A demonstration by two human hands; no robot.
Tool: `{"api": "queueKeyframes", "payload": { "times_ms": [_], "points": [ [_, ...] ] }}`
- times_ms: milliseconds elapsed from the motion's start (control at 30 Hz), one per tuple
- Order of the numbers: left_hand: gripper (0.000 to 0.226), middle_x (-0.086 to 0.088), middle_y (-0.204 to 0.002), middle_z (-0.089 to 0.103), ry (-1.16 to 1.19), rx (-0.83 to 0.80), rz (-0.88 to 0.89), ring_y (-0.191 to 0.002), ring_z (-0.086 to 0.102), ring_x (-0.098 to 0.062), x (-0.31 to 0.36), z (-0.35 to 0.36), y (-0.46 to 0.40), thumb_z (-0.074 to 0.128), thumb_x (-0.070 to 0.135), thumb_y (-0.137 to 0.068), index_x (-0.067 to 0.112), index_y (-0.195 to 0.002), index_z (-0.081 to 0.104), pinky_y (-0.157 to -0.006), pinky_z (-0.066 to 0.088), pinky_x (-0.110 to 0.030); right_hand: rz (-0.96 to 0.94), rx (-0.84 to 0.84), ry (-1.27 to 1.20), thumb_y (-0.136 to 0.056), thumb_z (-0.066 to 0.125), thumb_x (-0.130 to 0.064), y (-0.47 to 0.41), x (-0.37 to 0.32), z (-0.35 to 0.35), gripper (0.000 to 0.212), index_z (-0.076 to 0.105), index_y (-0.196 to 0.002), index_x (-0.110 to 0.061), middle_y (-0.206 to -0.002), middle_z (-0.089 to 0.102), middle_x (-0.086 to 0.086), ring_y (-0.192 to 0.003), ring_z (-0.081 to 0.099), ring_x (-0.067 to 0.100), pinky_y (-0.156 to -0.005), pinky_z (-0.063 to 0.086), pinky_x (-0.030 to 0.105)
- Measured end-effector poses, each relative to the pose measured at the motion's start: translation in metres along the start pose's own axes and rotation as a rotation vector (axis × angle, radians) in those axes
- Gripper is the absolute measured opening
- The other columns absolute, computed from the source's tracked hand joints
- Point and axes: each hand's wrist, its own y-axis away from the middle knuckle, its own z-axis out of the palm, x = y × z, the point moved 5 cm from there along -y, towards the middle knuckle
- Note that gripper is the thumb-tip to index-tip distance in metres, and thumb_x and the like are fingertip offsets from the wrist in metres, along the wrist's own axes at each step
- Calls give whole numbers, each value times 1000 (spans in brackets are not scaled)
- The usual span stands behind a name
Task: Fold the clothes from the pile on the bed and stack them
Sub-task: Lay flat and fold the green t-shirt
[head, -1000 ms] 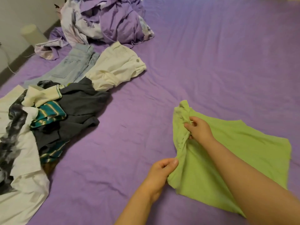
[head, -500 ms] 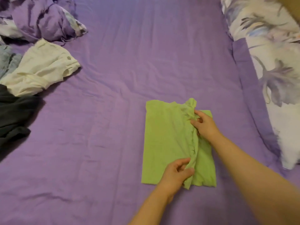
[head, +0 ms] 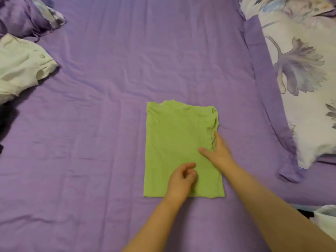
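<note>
Green knit, one garment [head: 179, 142], folded to an upright rectangle and lying flat on the purple sheet [head: 109, 88].

Left hand [head: 181, 180]: over the garment's near edge, fingers loosely curled toward the palm, nothing visibly caught between them. Whether the knuckles press the cloth cannot be told. Judged purpose: steadying the near end while the other hand tidies.

Right hand [head: 217, 151]: at the garment's right edge, just beyond the left hand. Thumb lies straight across the top layer; the other fingers reach along the bunched side seam, partly tucked under its folds. Judged purpose: flattening the crumpled fold so the rectangle stacks squarely.

Position of garment: mostly beyond and to the left of both sets of fingers. Its far, neck-like edge is well clear of them; its puckered right seam is directly at the right fingertips.

Further items: cream garment [head: 23, 68], unfolded, far left of the left hand. Crumpled purple bedding [head: 27, 15], far left corner. Floral pillow [head: 300, 70], right of the right hand, well apart.
</note>
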Motion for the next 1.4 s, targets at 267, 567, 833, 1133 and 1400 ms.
{"api": "queueKeyframes", "payload": {
  "times_ms": [267, 567, 833, 1133, 1400],
  "points": [
    [58, -11, -133, 47, -628, 589, -36, -122, 43, -31, -17, -98, 15, 72, 17, -78, 18, -133, 53, -100, 32, -33, 145, 218, -185, -80, 75, -15, 67, 34, 33, 76, 34, -142, 2, -140, 45, 23, -126, 45, 35, -101, 36, 36],
    [7, -10, -87, 57, -73, 350, -216, -80, 48, -20, -34, -106, 43, 59, 11, -93, 5, -94, 57, -60, 37, -29, 270, 138, -659, -86, 68, -9, 108, 54, 38, 13, 60, -96, -9, -97, 66, 12, -92, 63, 29, -85, 50, 39],
    [21, -10, -71, 53, 232, 386, -315, -59, 50, -20, -44, -115, 140, 68, 15, -88, 4, -81, 52, -46, 51, -22, 432, 78, -1008, -87, 65, -6, 208, 60, 51, 9, 63, -90, -14, -90, 69, 4, -79, 63, 20, -70, 50, 34],
    [21, -4, -55, 58, 380, 298, -487, -46, 58, -12, -73, -120, 224, 68, 19, -86, 9, -76, 53, -43, 48, -21, 671, -16, -1250, -89, 59, -6, 293, 68, 52, 8, 64, -94, -11, -74, 74, 0, -60, 68, 10, -53, 52, 23],
    [10, -4, -61, 70, 826, 185, -593, -49, 67, -15, -37, -113, 176, 55, 12, -93, 11, -85, 62, -44, 54, -20, 816, 6, -1582, -93, 49, -4, 262, 31, 38, 15, 61, -86, -10, -58, 70, 5, -47, 67, 15, -42, 55, 28]
  ]
}}
